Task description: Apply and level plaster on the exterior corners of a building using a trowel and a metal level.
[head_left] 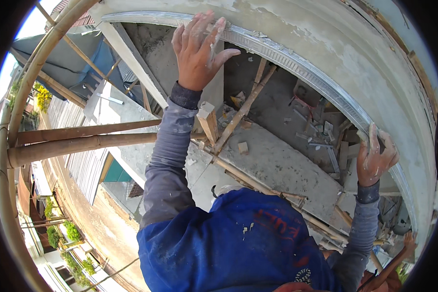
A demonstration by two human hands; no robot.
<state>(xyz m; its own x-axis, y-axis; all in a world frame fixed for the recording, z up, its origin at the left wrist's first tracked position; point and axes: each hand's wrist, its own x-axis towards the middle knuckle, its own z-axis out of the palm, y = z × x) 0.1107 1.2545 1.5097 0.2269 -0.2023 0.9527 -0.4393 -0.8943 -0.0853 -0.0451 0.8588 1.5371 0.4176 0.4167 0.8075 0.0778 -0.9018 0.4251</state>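
Note:
A long, pale grey moulding strip (297, 65) with ribbed grooves curves along the lower edge of the plastered wall. My left hand (197, 53), whitened with plaster, lies against its upper-left stretch, fingers spread and thumb apart. Further along on the right, my right hand (376, 155) grips the strip: bent fingers reach over its face, and the thumb side is at its inner edge. A small pale lump shows there, too unclear to name. Near the strip's lower right end is another person's raised hand (410, 240).
Bamboo poles (82, 148) cross at the left, joined to a bent upright pole (5, 160). A wooden post (208, 121) stands below my left hand. Beneath are a concrete ledge (277, 151), rubble and a wheelbarrow (306, 95). A person in a blue shirt (243, 243) fills the lower middle.

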